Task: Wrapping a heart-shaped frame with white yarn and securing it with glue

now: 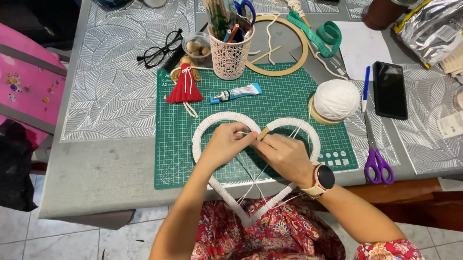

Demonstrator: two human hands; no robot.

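At nine o'clock, a red tassel doll (184, 87) on the green cutting mat (292, 98). At centre, a white-wrapped heart frame (210, 127), tip overhanging the table edge at six. Left hand (226, 144) pinching its top notch; right hand (286, 154), watch on wrist, gripping thin white cord (258, 178) beside it. At three o'clock, a yarn ball (337, 99) and purple scissors (377, 162).
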